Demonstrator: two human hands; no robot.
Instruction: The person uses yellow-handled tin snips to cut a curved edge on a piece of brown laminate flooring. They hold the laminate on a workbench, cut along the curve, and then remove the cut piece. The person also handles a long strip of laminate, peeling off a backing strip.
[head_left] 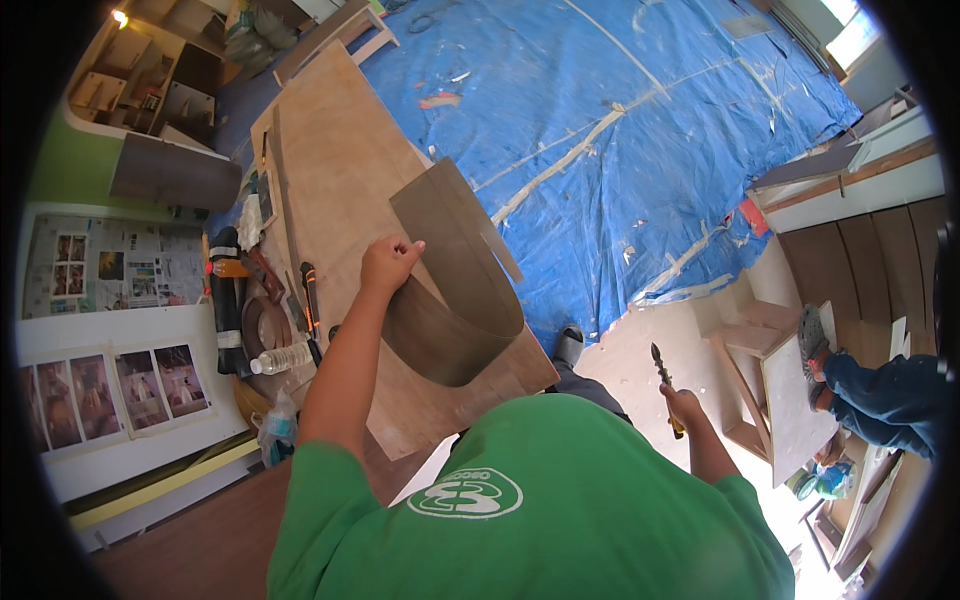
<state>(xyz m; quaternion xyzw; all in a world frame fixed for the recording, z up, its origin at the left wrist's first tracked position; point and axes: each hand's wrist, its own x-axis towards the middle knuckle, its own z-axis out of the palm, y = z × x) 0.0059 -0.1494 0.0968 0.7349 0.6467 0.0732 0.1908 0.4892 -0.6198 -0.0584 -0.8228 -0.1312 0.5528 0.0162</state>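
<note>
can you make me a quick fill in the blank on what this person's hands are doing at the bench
1. The left hand pinches the edge of a thin brown sheet that is bent into a ____.
2. The right hand holds a tool with a ____ handle.
3. The sheet rests on a ____ board.
4. The floor is covered by a ____ tarp.

Missing words: curve; yellow; plywood; blue
</note>
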